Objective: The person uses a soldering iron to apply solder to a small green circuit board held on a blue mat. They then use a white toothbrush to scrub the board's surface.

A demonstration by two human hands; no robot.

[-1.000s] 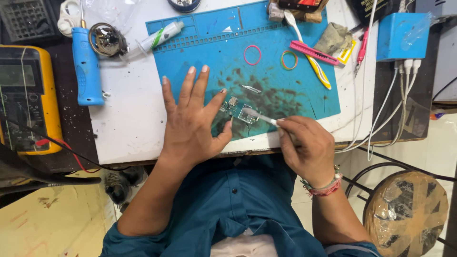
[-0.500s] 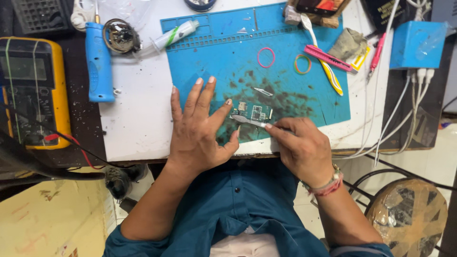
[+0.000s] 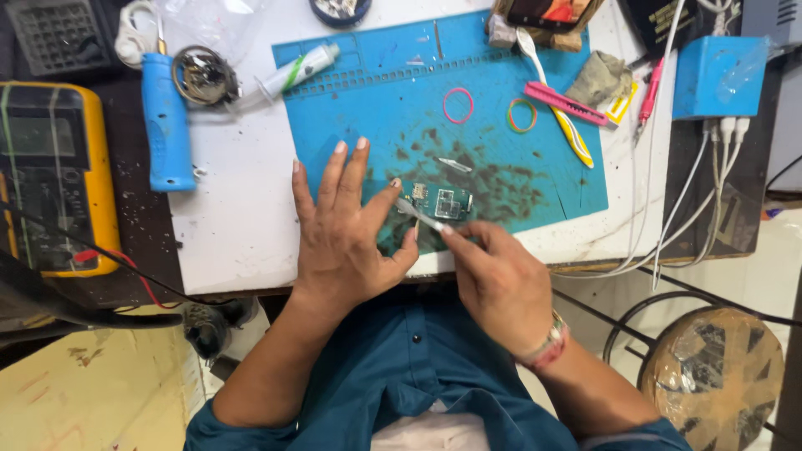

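Circuit board (image 3: pixel 441 202), one, small and green, at frame centre on the blue mat (image 3: pixel 543 179), its left edge partly hidden by the left hand (image 3: pixel 342 225) lying flat, fingers spread. Right hand (image 3: pixel 501 280) pinched shut on tweezers (image 3: pixel 419 215), tips hard to make out. Two rubber bands (image 3: pixel 458 105) above.

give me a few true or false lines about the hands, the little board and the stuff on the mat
1. The left hand lies flat, fingers spread, beside the small green circuit board. True.
2. The right hand holds a thin metal tool pointed toward the board. True.
3. The board sits on the yellow multimeter. False: it lies on the blue mat.
4. Two rubber bands, pink and green-orange, lie on the mat. True.
5. The blue-handled tool is in the left hand. False: it lies untouched on the white tabletop.
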